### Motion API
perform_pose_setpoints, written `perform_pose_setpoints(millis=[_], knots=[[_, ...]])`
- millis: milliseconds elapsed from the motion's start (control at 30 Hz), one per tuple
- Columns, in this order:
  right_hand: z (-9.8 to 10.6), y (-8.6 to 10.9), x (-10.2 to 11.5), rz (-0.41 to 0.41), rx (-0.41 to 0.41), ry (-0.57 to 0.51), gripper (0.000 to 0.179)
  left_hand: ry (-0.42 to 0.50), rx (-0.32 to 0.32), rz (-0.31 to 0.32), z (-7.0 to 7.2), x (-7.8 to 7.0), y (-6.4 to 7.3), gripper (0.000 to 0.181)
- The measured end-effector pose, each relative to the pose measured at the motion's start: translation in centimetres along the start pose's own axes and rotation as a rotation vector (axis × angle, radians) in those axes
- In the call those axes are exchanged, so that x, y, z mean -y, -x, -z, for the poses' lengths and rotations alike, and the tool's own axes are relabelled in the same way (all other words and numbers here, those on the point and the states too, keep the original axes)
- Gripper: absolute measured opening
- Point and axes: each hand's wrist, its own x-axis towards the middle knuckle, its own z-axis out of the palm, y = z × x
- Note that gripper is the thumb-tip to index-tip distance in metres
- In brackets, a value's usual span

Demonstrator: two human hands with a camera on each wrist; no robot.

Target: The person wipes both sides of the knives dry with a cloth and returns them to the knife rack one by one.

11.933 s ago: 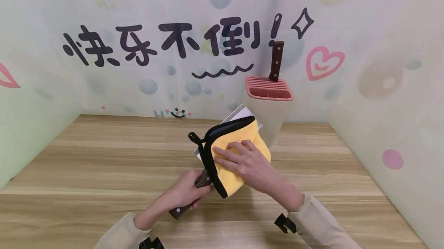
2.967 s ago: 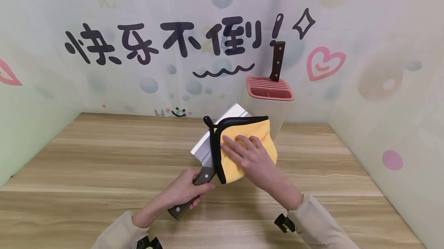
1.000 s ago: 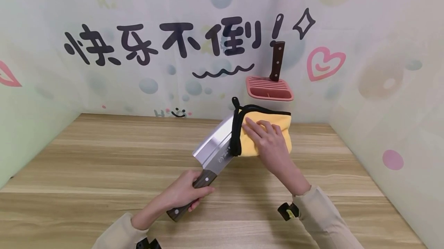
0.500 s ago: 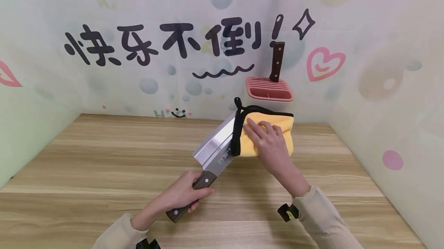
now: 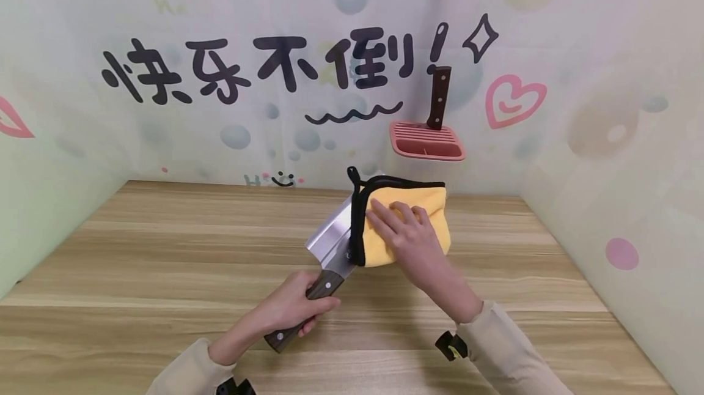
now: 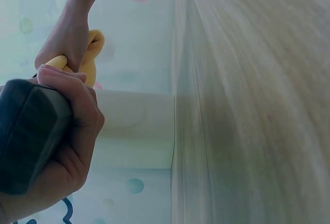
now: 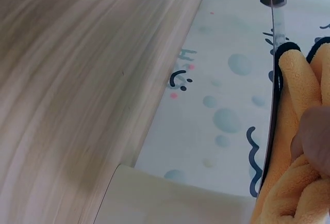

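Note:
In the head view my left hand [image 5: 291, 303] grips the dark wooden, riveted handle of a cleaver [image 5: 330, 236]. Its wide steel blade slants up and to the right, held above the table. Over the blade's far part lies a yellow cloth [image 5: 379, 251] with black edging and a small loop. My right hand [image 5: 415, 245] holds this cloth against the blade's upper face, fingers spread over it. From the right wrist, the cleaver [image 7: 271, 110] appears edge-on, with the plush cloth [image 7: 294, 90] bunched along one side. The cloth hides the blade's tip.
A cream knife holder [image 5: 420, 169] with a pink slotted top stands at the back, just beyond the cloth. Another knife's brown handle [image 5: 439, 98] sticks up from it. The wooden table [image 5: 165, 260] meets printed walls at the back and sides.
Within the last second my right hand has drawn the cloth from near the blade's far end back toward the handle, down and left. The left hand and cleaver have stayed almost still.

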Motion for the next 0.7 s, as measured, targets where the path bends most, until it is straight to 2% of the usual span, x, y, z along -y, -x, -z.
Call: perform_pose_setpoints(millis=[167,400,700], knots=[[0.2,-0.1,0.8,0.026,0.008,-0.012,0.047,-0.005,-0.002,-0.004,0.0,0.1,0.0,0.019],[0.3,-0.2,1.5,0.083,-0.021,-0.013,0.045,-0.005,0.005,-0.004,0.1,0.1,-0.1,0.018],[0.4,-0.4,2.2,0.179,-0.036,-0.01,0.044,-0.03,0.011,-0.043,0.0,0.1,-0.3,0.016]])
